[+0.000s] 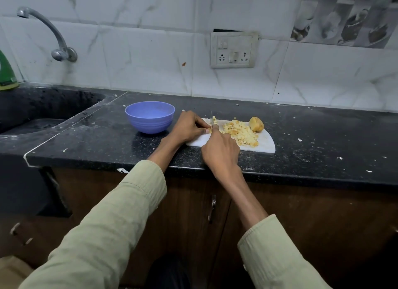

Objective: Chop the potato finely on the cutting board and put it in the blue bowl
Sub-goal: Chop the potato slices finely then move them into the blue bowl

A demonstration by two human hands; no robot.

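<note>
— What are the hands doing?

— The right hand (220,150) is curled round a knife (211,118); only the thin blade shows, standing up past the knuckles at the left end of the white cutting board (266,145). The left hand (189,126) lies just beside it, fingers bent down and pinching a small potato piece (214,118) against the board, right at the blade.

— And the rest of the potato?

— A heap of chopped potato (241,132) sits mid-board, just right of the right hand. Behind it, at the far right corner, lies an uncut potato chunk (256,124) with its skin on — touching the heap.

— The blue bowl?

— The blue bowl (150,117) stands upright on the black countertop (323,133), just left of the left hand, off the board. Nothing of the potato shows inside.

— Any writing?

— A green bottle (6,73) at the left edge by the sink (43,112) carries a label, too blurred to read.
</note>
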